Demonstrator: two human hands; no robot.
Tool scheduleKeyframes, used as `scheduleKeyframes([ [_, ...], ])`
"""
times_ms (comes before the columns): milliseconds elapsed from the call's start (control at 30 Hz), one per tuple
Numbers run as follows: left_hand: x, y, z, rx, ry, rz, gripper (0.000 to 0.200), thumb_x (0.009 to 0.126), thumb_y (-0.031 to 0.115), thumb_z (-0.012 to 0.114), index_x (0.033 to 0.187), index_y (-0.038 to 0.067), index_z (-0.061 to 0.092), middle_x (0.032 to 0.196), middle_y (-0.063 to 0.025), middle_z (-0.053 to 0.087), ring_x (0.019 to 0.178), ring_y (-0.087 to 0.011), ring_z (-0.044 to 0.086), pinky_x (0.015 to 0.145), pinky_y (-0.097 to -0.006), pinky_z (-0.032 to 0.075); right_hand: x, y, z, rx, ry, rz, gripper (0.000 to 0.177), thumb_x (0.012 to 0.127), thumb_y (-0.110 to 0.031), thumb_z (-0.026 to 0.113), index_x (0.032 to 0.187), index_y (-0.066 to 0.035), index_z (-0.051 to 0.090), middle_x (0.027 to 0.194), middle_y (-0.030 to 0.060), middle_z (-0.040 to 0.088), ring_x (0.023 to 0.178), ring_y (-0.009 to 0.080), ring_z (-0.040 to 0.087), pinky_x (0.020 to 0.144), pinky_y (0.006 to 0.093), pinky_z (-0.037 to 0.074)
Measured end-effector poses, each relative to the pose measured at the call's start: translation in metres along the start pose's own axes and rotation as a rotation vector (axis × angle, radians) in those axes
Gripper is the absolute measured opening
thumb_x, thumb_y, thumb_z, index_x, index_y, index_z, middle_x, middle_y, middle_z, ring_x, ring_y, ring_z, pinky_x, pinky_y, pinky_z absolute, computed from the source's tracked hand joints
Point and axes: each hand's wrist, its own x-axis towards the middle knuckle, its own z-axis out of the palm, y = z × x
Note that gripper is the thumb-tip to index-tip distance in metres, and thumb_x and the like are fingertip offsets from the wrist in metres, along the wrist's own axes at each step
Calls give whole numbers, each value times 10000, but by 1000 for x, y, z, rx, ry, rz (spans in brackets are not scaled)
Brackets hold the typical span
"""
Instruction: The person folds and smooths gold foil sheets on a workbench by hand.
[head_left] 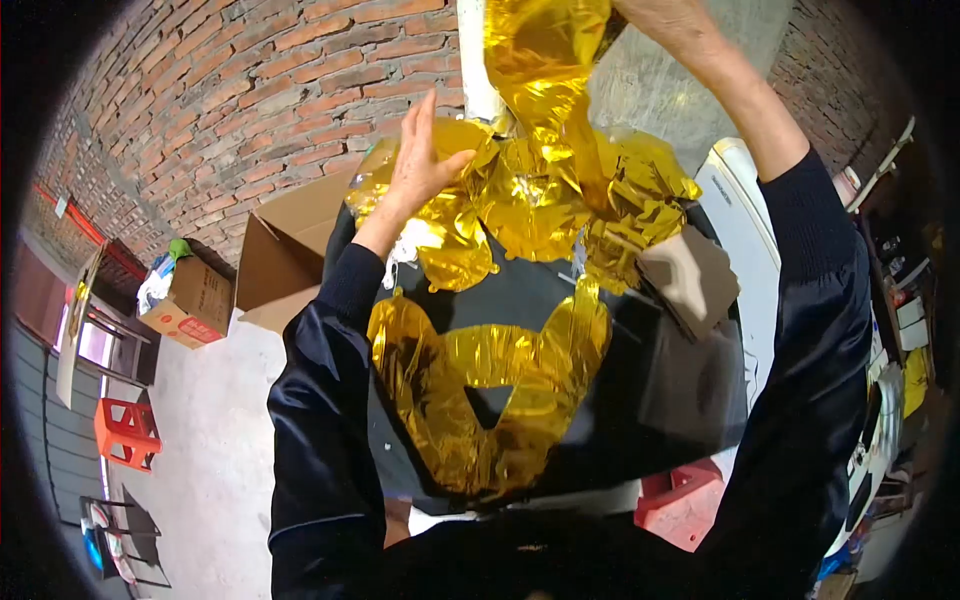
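Observation:
My right hand (668, 14) is raised at the top edge, its fingers partly cut off, and a shiny gold foil balloon (545, 70), flat and uninflated, hangs from it. My left hand (425, 160) is open, fingers up and thumb apart, over more gold foil (455, 255) on the black table. Closest to me lies another flat gold foil balloon (480, 440) with a triangular hole through its middle. Crumpled gold foil pieces (645, 190) are heaped at the table's far right.
Brown cardboard (690, 280) lies on the right side of the black table (660, 390). An open carton (285, 250) stands to the left, with a smaller box (195, 305) and a red stool (127, 433) beyond. A brick wall (290, 90) rises behind.

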Motion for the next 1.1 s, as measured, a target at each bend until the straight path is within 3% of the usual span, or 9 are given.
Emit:
scheduleKeyframes([
  [167,-40,84,-50,-97,106,127,1072,716,253,941,1594,116,342,1596,-261,300,1485,-443,310,1187,-501,368,-36,-110,-2,189,-147,-380,126,909,-184,704,995,-92,712,901,103,710,870,304,679,771,408,560],
  [233,-78,98,-70,-10,5,209,906,712,252,916,1493,119,476,1617,-245,298,1493,-453,293,1205,-518,330,-70,-174,-18,125,-119,-501,261,726,-170,764,964,-89,696,937,63,669,928,268,677,756,358,567],
  [300,-119,139,-98,-99,7,196,701,756,204,843,1397,138,566,1627,-222,318,1499,-451,286,1216,-537,296,-112,-225,-17,165,-141,-441,278,688,-190,753,950,-111,704,949,36,660,1004,250,666,805,375,582],
  [400,-190,150,-112,18,-66,136,653,699,19,772,1319,138,605,1599,-203,381,1467,-452,350,1209,-531,321,-170,-286,-13,178,-226,-422,120,832,-239,666,910,-158,623,872,-21,589,946,147,576,781,309,499],
  [467,-229,156,-127,24,-199,304,620,639,-19,761,1230,121,635,1470,-163,532,1421,-427,435,1185,-512,374,-205,-317,-14,254,-298,-413,143,864,-255,645,949,-141,630,909,-24,603,985,142,575,820,310,490],
  [600,-305,176,-138,210,-542,266,381,708,59,746,1082,72,674,1226,-88,661,1265,-327,567,978,-447,486,-269,-371,-10,379,-370,-301,222,886,-239,633,1075,-126,657,970,-4,619,1005,148,593,834,319,489],
  [800,-328,192,-134,210,-597,191,372,818,129,720,1183,80,666,1217,-87,654,1164,-295,585,933,-412,465,-305,-403,-26,412,-472,-148,395,909,-205,657,1298,-147,621,1061,43,652,986,183,642,841,336,522],
  [967,-318,197,-139,173,-672,163,500,815,275,729,1277,98,649,1257,-102,630,1115,-293,589,938,-408,451,-325,-411,-26,372,-434,53,238,911,-189,680,1093,-38,700,1046,48,676,969,183,633,826,338,507],
  [1100,-313,207,-150,195,-791,103,730,748,257,722,1456,167,568,1473,-128,533,1370,-341,483,1070,-460,418,-333,-416,-35,296,-464,88,233,889,-176,680,1088,-54,681,1050,47,659,994,197,617,839,375,489],
])
